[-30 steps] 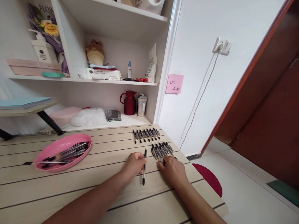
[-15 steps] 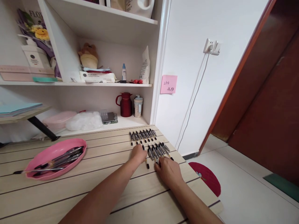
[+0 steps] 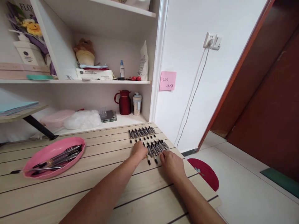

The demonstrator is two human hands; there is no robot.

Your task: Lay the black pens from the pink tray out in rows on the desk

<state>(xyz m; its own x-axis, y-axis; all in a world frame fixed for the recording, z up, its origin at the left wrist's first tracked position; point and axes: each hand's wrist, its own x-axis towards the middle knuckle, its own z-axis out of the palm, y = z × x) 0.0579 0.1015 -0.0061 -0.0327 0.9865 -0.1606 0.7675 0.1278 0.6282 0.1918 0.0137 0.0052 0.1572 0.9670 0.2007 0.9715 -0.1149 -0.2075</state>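
Two rows of black-capped clear pens lie on the wooden table, a back row (image 3: 141, 133) and a front row (image 3: 152, 148). My left hand (image 3: 139, 151) is closed at the left end of the front row, its fingertips on the upper part of the leftmost pen (image 3: 148, 159). My right hand (image 3: 173, 164) rests curled over the lower ends of the pens at the right of that row. Its fingertips are partly hidden, so what they grip cannot be made out. At the left, a pink oval tray (image 3: 28, 169) holds more pens, one sticking out past its rim.
Behind the table (image 3: 93, 174) stands a white shelf unit with a red jug (image 3: 125, 102), a pale tumbler (image 3: 137, 104) and a white plastic bag (image 3: 83, 119). A black-legged raised stand (image 3: 38, 127) is at the left. The table's right edge borders the floor with a red mat (image 3: 205, 174).
My right hand has shifted slightly right, uncovering the lower end of a pen in the front row. My left hand stays at the leftmost pen. The view has tilted down a little.
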